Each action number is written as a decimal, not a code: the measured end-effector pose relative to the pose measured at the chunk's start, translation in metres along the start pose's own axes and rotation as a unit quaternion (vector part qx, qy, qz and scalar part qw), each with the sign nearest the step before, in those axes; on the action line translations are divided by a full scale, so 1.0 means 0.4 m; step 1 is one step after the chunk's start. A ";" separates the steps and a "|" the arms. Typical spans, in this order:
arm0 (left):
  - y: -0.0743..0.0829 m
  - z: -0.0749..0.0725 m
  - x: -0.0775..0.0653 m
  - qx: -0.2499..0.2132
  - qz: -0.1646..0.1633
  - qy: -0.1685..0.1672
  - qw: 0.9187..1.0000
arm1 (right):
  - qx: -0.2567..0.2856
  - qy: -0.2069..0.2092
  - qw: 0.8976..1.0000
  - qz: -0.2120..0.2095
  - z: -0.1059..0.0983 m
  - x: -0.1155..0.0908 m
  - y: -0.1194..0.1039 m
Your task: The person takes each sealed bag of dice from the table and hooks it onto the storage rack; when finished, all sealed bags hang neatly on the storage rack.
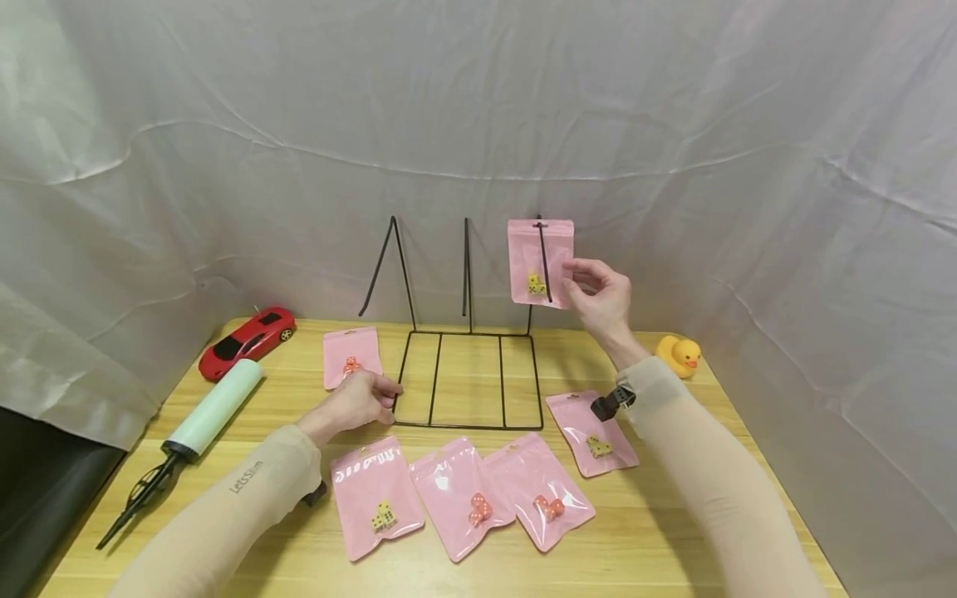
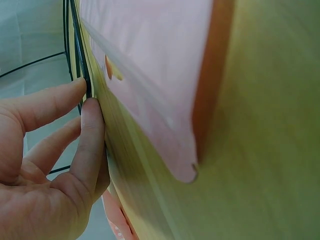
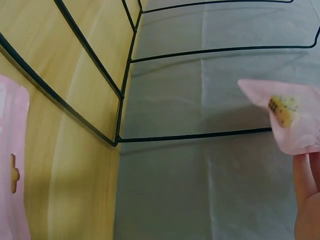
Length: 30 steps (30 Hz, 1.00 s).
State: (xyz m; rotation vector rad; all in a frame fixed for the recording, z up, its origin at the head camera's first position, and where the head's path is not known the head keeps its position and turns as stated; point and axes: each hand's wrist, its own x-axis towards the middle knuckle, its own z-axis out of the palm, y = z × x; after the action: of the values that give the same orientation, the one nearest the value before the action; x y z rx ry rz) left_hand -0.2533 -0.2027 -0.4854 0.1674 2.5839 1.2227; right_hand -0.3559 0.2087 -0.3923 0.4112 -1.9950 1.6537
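A black wire rack (image 1: 467, 334) with three upright hooks stands on the table. My right hand (image 1: 604, 303) pinches the right edge of a pink pouch (image 1: 521, 249) of yellow dice (image 1: 536, 284). The right hook's arm runs through the hole at that pouch's top and down in front of it. In the right wrist view the pouch (image 3: 300, 137) is partly cut off, with fingers (image 3: 302, 175) at its edge. Down at the base's front left corner, my left hand (image 1: 357, 400) pinches the wire; the left wrist view shows thumb and finger on the wire (image 2: 84, 70).
Several pink pouches lie in front, including one with yellow dice (image 1: 351, 477) and one with red dice (image 1: 449, 477). Other pouches lie left (image 1: 340, 349) and right (image 1: 576, 423) of the rack. A red toy car (image 1: 250, 340), a hand pump (image 1: 217, 407) and a rubber duck (image 1: 676, 355) flank them.
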 end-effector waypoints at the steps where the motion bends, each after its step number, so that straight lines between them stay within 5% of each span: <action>1: 0.000 0.000 0.000 0.001 0.001 0.001 1.000 | -0.002 -0.002 1.000 0.004 -0.003 -0.003 0.000; 9: 0.001 0.001 -0.001 0.002 0.005 0.002 1.000 | -0.073 -0.037 0.996 0.035 -0.055 -0.048 0.003; 13: 0.003 0.003 -0.002 0.000 0.003 0.000 1.000 | -0.113 -0.074 0.987 0.091 -0.098 -0.090 -0.004; 23: 0.011 0.001 -0.005 0.002 -0.003 -0.004 1.000 | -0.215 -0.201 0.928 0.230 -0.206 -0.223 -0.018; 30: 0.008 0.003 -0.001 0.003 -0.002 -0.004 1.000 | -0.297 -0.265 0.892 0.213 -0.254 -0.322 -0.002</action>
State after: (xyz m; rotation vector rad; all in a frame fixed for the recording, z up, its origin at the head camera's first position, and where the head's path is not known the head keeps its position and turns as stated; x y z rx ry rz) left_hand -0.2527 -0.1997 -0.4837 0.1692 2.5803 1.2096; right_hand -0.2300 0.2958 -0.4512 0.2075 -3.0441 1.1043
